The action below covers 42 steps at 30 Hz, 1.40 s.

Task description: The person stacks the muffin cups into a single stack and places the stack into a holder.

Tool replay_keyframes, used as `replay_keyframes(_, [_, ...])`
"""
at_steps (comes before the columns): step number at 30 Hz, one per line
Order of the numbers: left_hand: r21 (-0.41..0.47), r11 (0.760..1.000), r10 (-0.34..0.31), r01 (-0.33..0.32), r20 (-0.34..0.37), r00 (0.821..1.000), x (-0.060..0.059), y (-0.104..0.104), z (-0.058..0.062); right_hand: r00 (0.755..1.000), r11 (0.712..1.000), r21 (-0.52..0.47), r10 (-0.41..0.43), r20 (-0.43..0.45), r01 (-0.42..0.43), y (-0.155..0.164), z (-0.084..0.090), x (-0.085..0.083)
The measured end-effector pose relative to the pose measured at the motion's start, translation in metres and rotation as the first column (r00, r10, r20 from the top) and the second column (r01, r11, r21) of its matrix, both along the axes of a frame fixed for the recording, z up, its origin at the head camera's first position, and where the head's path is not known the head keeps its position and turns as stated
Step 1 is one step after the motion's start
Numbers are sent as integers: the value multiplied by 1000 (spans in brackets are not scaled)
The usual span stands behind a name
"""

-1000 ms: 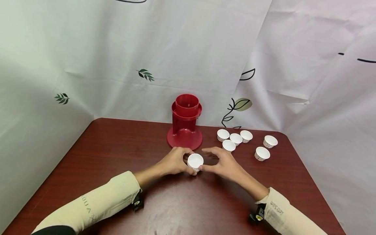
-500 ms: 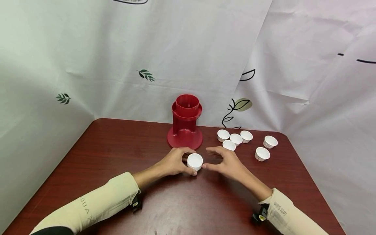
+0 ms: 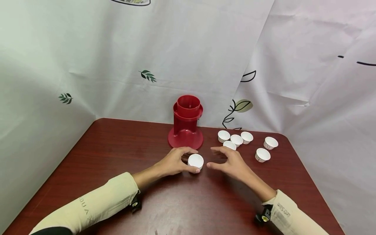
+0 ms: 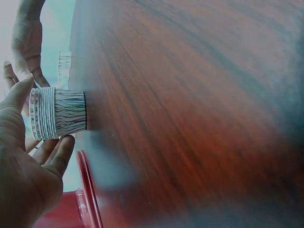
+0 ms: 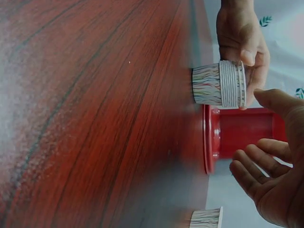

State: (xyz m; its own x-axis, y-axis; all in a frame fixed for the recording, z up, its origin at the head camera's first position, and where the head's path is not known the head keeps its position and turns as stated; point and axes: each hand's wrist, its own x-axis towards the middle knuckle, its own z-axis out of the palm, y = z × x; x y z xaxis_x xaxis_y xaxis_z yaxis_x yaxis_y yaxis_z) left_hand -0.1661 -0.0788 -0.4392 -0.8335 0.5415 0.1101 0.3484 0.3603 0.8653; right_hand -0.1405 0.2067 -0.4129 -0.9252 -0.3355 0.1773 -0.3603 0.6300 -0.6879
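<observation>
In the head view, a stack of nested white paper baking cups (image 3: pixel 195 161) is upright near the middle of the table. My left hand (image 3: pixel 177 161) holds it from the left, thumb at the near side and fingers at the far side. Both wrist views show several rims piled close together on the stack (image 4: pixel 59 111), above a streak-patterned wall. Whether its base touches the table is hard to tell. To the right of the stack is my right hand (image 3: pixel 229 162), thumb and fingers spread apart with nothing between them. A small gap separates its thumb from the stack.
Behind the hands stands a red plastic holder (image 3: pixel 185 138) with a round base and an open tube on top. Several single paper cups (image 3: pixel 236 139) stand at the back right, two of them (image 3: pixel 262 155) farther right. A white printed cloth hangs behind the brown table (image 3: pixel 132 137).
My right hand has drawn away to the right, its thumb leaving the side of the paper cup stack. The left hand keeps its hold in nearly the same place.
</observation>
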Motion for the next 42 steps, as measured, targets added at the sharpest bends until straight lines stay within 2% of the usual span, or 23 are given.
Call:
replay_keyframes(16, [40, 999, -4, 3, 23, 1000, 0, -1, -1, 997, 996, -14, -83, 0, 83, 21, -1, -1])
replay_keyframes(27, [8, 999, 46, -46, 58, 997, -1, 2, 1, 993, 993, -34, -114, -9, 113, 34, 2, -4])
replay_keyframes(34, [-4, 999, 44, -44, 81, 996, -1, 3, 4, 990, 989, -44, -141, 9, 142, 42, 4, -3])
replay_keyframes(42, [-9, 999, 53, -53, 80, 995, -2, 3, 5, 983, 983, 6, -185, 3, 185, 53, 7, -2])
